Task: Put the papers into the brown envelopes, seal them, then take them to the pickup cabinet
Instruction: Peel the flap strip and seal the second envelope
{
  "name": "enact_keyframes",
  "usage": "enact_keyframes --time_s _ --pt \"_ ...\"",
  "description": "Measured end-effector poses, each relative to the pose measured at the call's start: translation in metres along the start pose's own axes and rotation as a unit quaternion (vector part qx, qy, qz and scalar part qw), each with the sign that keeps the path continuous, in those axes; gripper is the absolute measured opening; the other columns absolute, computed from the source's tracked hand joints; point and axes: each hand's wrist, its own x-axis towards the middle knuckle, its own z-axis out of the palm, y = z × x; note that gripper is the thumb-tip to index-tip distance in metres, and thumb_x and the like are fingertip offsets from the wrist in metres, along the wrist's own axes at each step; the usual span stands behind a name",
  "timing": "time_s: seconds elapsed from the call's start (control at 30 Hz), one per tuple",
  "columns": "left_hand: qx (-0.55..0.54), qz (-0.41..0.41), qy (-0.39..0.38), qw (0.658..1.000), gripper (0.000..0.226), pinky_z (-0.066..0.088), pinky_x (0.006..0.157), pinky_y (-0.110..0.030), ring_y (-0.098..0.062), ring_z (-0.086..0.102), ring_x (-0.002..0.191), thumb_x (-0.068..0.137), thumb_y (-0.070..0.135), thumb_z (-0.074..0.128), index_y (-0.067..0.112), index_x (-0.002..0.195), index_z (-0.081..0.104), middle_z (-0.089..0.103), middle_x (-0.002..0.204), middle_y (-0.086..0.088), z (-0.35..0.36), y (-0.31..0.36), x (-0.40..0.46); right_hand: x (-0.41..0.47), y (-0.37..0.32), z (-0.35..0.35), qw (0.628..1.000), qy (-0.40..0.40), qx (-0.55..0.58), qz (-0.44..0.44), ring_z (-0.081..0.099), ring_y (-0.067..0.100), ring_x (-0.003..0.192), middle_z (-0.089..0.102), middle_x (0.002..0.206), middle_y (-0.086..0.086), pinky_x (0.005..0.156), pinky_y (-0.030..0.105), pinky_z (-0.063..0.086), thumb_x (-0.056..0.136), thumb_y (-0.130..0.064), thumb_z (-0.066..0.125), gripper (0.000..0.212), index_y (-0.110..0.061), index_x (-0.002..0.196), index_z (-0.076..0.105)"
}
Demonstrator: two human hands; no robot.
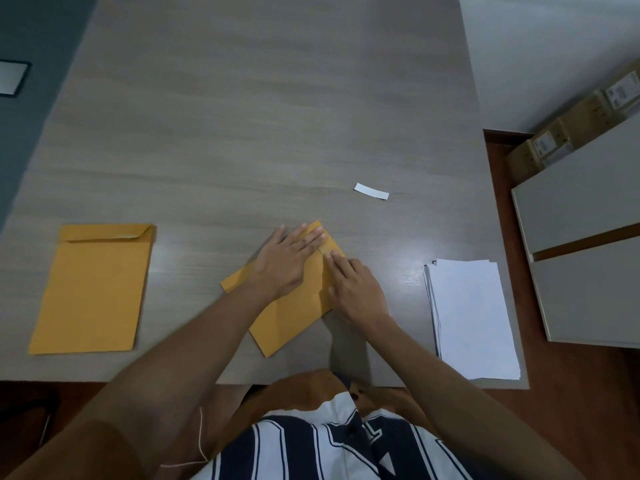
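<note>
The brown envelope (pixel 294 306) lies tilted on the bench (pixel 242 133), near its front edge, between the spare envelope (pixel 93 289) to its left and the stack of papers (pixel 474 317) to its right, with a small white strip (pixel 371 191) on the bench behind it. The left hand (pixel 284 261) rests flat on the envelope with straight fingers (pixel 308 237) a little apart, and the right hand (pixel 356 289) presses its straight, close fingers (pixel 337 259) on the folded flap. In my judgement the flap may stick crooked or lift again if the pressing is uneven, and the envelope may slide because it already lies at an angle.
</note>
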Motion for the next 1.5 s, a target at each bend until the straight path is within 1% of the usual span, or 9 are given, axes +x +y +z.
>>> enact_keyframes --time_s 0.4,0.57,0.63,0.73,0.8,1.13,1.33,1.4,1.5 --pt "-0.025 -0.002 -0.018 1.0 0.072 0.0 0.122 -0.046 -0.015 -0.012 0.151 0.097 0.013 0.029 0.028 0.155 -0.011 -0.014 0.162 0.012 -0.009 0.001 -0.001 -0.038 0.02 0.02 0.996 0.075 0.042 0.0 0.058 0.028 0.117 0.061 0.129 0.012 0.095 0.042 0.05 0.088 -0.023 0.042 0.051 -0.003 0.133 0.057" --pt "-0.045 -0.047 0.019 0.998 0.06 0.004 0.122 -0.048 -0.021 0.004 0.152 0.098 0.02 0.033 0.02 0.156 0.016 0.013 0.164 0.004 -0.018 0.019 0.004 -0.04 0.016 0.024 0.995 0.086 0.057 0.013 0.055 0.028 0.121 0.061 0.132 0.011 0.1 0.041 0.047 0.088 -0.021 0.046 0.05 -0.003 0.134 0.056" --pt "-0.042 -0.019 0.055 0.997 0.056 0.005 0.122 -0.045 -0.024 0.01 0.151 0.1 0.029 0.03 0.014 0.153 0.025 0.023 0.162 -0.002 -0.02 0.03 0.006 -0.04 0.017 0.023 0.995 0.082 0.058 0.015 0.055 0.028 0.121 0.061 0.131 0.01 0.101 0.04 0.047 0.09 -0.023 0.045 0.05 -0.003 0.134 0.057" --pt "-0.015 0.083 0.052 0.995 0.064 0.009 0.122 -0.046 -0.021 0.006 0.152 0.097 0.041 0.009 0.017 0.156 0.018 0.014 0.164 0.0 -0.002 0.037 0.001 -0.04 0.016 0.021 0.995 0.082 0.054 0.014 0.056 0.028 0.12 0.062 0.129 0.01 0.1 0.04 0.047 0.091 -0.026 0.044 0.05 -0.003 0.134 0.056" --pt "-0.024 0.092 0.043 0.995 0.065 0.009 0.122 -0.048 -0.018 0.005 0.152 0.097 0.046 0.011 0.022 0.157 0.015 0.011 0.164 0.004 0.009 0.03 -0.002 -0.041 0.016 0.021 0.995 0.08 0.059 0.014 0.057 0.028 0.119 0.063 0.127 0.01 0.099 0.04 0.048 0.089 -0.025 0.043 0.05 -0.003 0.133 0.057" --pt "-0.035 0.018 0.066 0.997 0.059 0.014 0.117 -0.059 -0.017 0.023 0.148 0.098 0.047 0.024 0.027 0.153 0.028 0.028 0.158 0.01 0.009 0.01 0.0 -0.044 0.017 0.019 0.997 0.061 0.053 0.015 0.052 0.027 0.125 0.057 0.137 0.01 0.103 0.042 0.045 0.09 -0.025 0.042 0.054 -0.005 0.139 0.051" --pt "-0.044 -0.041 0.068 0.996 0.059 0.013 0.117 -0.059 -0.017 0.023 0.148 0.098 0.046 0.017 0.027 0.154 0.025 0.028 0.158 0.011 0.008 -0.014 0.005 -0.044 0.016 0.024 0.995 0.086 0.049 0.012 0.051 0.027 0.124 0.057 0.136 0.011 0.104 0.04 0.044 0.088 -0.023 0.047 0.053 -0.004 0.137 0.053" --pt "-0.054 -0.046 0.071 0.995 0.059 0.014 0.118 -0.058 -0.018 0.023 0.149 0.098 0.045 0.02 0.026 0.154 0.025 0.027 0.159 0.01 0.01 -0.011 0.004 -0.042 0.016 0.023 0.994 0.099 0.048 0.01 0.054 0.027 0.121 0.06 0.132 0.011 0.101 0.04 0.046 0.086 -0.023 0.047 0.052 -0.004 0.134 0.056" --pt "-0.06 -0.046 0.074 0.994 0.06 0.012 0.119 -0.057 -0.019 0.019 0.15 0.098 0.043 0.019 0.026 0.155 0.022 0.023 0.16 0.011 0.012 -0.01 0.003 -0.032 0.017 0.015 0.993 0.112 0.038 0.004 0.06 0.029 0.103 0.065 0.115 0.01 0.084 0.039 0.049 0.081 -0.024 0.049 0.044 -0.005 0.118 0.065"
